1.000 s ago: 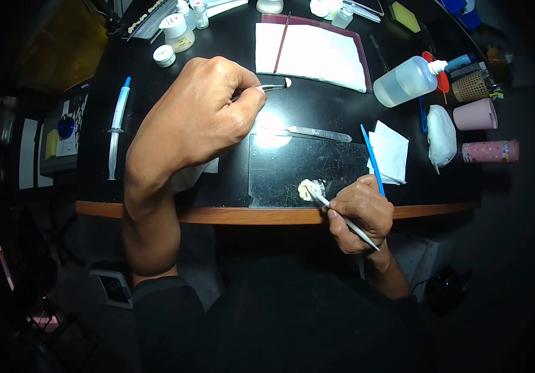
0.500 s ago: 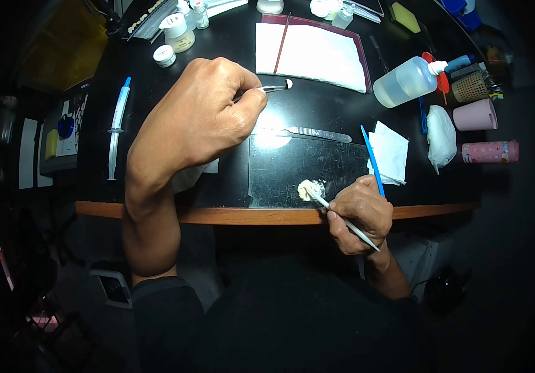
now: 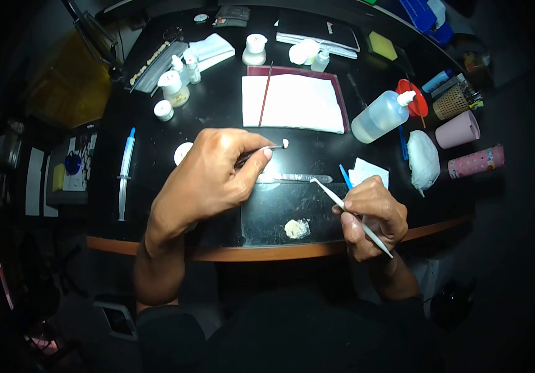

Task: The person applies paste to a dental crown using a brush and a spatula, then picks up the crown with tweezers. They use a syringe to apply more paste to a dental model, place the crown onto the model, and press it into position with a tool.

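My left hand (image 3: 214, 168) pinches slim metal tweezers (image 3: 272, 148) above the desk, and their tip carries a small white tooth-shaped piece (image 3: 285, 143). In my right hand (image 3: 373, 219) is a white plastic spatula (image 3: 331, 196), held like a pen. A dab of cream paste (image 3: 314, 180) clings to its upper end. Below, a lump of the same cream paste (image 3: 296, 229) lies on a scratched glass slab (image 3: 267, 217) at the desk's front edge. A metal scalpel handle (image 3: 298, 178) rests along the slab's far side, beneath the spatula tip.
Behind the hands is a white paper pad (image 3: 301, 102) with a red brush (image 3: 267, 93) across it. A clear squeeze bottle (image 3: 379, 117) lies right of it. Small jars (image 3: 173, 89) stand at the back left, a blue-tipped syringe (image 3: 125, 174) nearer. Folded tissue (image 3: 370, 173) sits by my right hand.
My right hand has lifted the spatula off the paste lump, its tip now up by the tooth-shaped piece with a dab on it. The view has shifted; my left hand still holds the tweezers.
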Tool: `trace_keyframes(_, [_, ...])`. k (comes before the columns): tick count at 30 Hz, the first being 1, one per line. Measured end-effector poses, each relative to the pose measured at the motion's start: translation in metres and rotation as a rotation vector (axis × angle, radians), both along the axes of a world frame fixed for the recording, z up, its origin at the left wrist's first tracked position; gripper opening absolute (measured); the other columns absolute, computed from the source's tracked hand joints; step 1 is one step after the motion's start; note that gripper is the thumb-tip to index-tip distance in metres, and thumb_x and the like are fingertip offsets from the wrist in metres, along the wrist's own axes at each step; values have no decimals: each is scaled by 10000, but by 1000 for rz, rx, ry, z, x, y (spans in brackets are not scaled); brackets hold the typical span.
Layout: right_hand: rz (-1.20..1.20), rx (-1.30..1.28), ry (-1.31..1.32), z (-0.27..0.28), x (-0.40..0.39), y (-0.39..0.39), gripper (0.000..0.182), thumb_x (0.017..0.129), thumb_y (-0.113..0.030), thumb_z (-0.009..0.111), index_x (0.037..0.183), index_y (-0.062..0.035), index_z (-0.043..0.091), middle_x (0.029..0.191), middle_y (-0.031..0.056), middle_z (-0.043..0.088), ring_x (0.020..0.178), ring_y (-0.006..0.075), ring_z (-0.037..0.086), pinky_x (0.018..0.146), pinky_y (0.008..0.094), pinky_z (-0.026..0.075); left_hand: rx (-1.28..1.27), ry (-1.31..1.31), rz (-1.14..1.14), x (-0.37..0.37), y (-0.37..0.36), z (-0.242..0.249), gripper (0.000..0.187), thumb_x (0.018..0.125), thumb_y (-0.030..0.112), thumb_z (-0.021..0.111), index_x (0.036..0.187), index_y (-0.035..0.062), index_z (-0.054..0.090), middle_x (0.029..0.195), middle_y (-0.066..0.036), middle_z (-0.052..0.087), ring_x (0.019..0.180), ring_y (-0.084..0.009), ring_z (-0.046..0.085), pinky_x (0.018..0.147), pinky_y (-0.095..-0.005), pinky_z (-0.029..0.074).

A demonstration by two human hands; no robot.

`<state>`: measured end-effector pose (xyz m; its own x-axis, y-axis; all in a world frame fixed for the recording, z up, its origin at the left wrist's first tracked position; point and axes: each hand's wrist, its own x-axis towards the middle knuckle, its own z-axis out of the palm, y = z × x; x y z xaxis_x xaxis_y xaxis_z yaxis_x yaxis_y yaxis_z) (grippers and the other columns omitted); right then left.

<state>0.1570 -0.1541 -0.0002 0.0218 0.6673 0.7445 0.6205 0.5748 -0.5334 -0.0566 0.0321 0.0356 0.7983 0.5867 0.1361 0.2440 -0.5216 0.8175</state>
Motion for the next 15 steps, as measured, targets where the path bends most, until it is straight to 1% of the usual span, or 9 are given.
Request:
trace_keyframes(2, [3,25,-44,17,3,17,276,771,101,609,1028,17,663,774,103,689,789,213,644,760,329,520,-11,-87,7,4,-5,-5,205,991,86,693,1127,-34,788,919,-157,783,686,-146,663,611,-297,497])
trace_keyframes(4, [11,64,-119,33,8,32,253,772,73,680,1016,3,678,798,94,716,861,247,680,823,364,538,-67,-93,-1,7,-8,0,203,1000,94,697,1138,-21,791,935,-158,786,700,-128,663,618,-284,501])
trace_keyframes(5, [20,83,-157,38,10,39,247,773,58,715,1010,-4,686,810,90,729,898,264,698,854,382,548,-86,-95,-5,8,-9,0,211,1005,102,698,1150,-20,790,917,-151,781,707,-120,660,622,-280,502])
trace_keyframes(8, [48,134,-129,34,11,48,301,775,71,729,1058,-10,668,804,99,726,984,293,694,908,391,554,-176,-184,4,13,-14,-8,247,1033,109,666,1219,-13,774,831,-90,748,676,-80,612,612,-264,473])
trace_keyframes(9, [51,186,-71,24,11,52,321,785,88,724,1074,-25,643,778,94,711,993,308,695,911,410,563,-244,-168,-10,14,-16,-6,257,1045,112,651,1243,-4,767,796,-67,721,666,-67,590,603,-263,458])
trace_keyframes(10, [88,159,1,18,9,52,299,800,105,707,1057,-18,616,782,103,690,1072,331,674,945,456,610,-315,-150,-24,14,-18,-4,268,1058,115,636,1268,5,760,761,-44,694,656,-54,568,594,-262,443])
trace_keyframes(11, [116,154,37,14,6,53,286,811,109,699,1052,-11,602,801,107,682,1111,341,657,966,482,625,-325,-205,-60,16,-18,-8,265,1074,121,617,1264,2,758,714,-11,635,634,-49,534,580,-264,417])
trace_keyframes(13, [168,154,94,10,1,54,249,850,115,665,1049,2,569,859,127,656,1198,359,608,1001,534,646,-405,-195,-73,18,-17,-8,258,1079,127,612,1235,-14,761,718,-14,643,615,-52,537,565,-255,416])
trace_keyframes(15, [160,117,119,8,-2,51,234,864,108,655,1048,-2,559,862,125,638,1200,354,604,1001,527,648,-534,-183,-48,20,-23,-5,261,1086,132,598,1186,-44,761,723,-36,656,570,-53,546,530,-233,422])
